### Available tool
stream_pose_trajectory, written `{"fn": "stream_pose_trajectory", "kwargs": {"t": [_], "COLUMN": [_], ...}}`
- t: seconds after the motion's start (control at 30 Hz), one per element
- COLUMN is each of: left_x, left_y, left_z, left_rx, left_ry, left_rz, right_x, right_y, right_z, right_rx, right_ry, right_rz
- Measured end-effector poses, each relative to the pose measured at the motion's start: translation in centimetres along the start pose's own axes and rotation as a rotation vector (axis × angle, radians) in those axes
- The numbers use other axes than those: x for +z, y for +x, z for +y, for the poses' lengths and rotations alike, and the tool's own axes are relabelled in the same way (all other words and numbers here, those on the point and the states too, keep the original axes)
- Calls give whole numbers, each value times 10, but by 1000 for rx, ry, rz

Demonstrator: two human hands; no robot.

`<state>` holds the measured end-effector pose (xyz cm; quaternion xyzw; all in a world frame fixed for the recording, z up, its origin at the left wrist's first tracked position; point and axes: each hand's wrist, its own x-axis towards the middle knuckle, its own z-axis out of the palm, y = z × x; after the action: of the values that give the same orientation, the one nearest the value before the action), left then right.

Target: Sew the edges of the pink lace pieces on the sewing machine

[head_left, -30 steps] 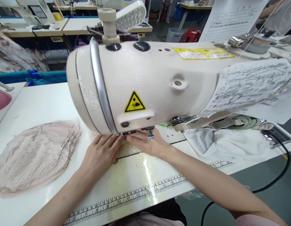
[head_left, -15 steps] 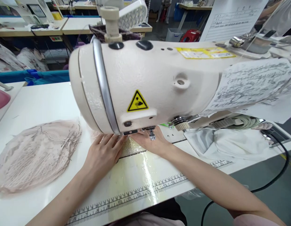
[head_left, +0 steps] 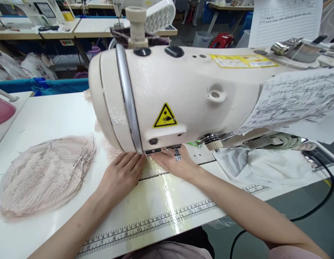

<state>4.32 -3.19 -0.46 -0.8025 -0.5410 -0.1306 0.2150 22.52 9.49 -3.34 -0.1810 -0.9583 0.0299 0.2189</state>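
**A:** Cream enamel covers the largest body in view, the sewing machine head [head_left: 183, 97], which lies across the upper half of the scene above the white table [head_left: 48, 115]. What marks its near face?

**B:** A yellow warning triangle [head_left: 165, 116], with a chrome guard band [head_left: 127, 97] curving down the machine's left end.

**A:** And the next largest item?

**B:** A rounded stack of pale pink lace pieces [head_left: 43, 172] lies flat on the table, well apart from the hands, on the person's left. White cloth [head_left: 253, 165] is bunched on the table on the right, beneath the machine arm.

**A:** Where is the piece being handled?

**B:** A small pink lace piece [head_left: 113, 151] lies under the machine's left end, just beside the needle area; most of it is hidden by the head and the hand.

**A:** State of the hands?

**B:** The left hand [head_left: 121, 176] lies flat, fingers extended, pressing on the lace piece at the machine's lower edge. The right hand [head_left: 174, 165] is likewise spread flat on the bed, fingertips under the head near the presser foot [head_left: 177, 154]; what it touches there cannot be told. Neither hand is clenched.

**A:** The smallest feature?

**B:** A printed ruler strip [head_left: 156, 223] runs along the table's near edge.
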Motion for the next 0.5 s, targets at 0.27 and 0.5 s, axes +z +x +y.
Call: {"fn": "stream_pose_trajectory", "kwargs": {"t": [0.27,0.5], "left_x": [-3,0], "left_y": [4,0], "left_z": [-5,-4], "left_rx": [-90,-73], "left_ry": [-28,-9], "left_rz": [-55,-51], "right_x": [-9,-14], "right_y": [-3,-1], "right_z": [-21,-18], "right_rx": [32,-37], "right_ry": [-103,-166], "right_rz": [64,60]}}
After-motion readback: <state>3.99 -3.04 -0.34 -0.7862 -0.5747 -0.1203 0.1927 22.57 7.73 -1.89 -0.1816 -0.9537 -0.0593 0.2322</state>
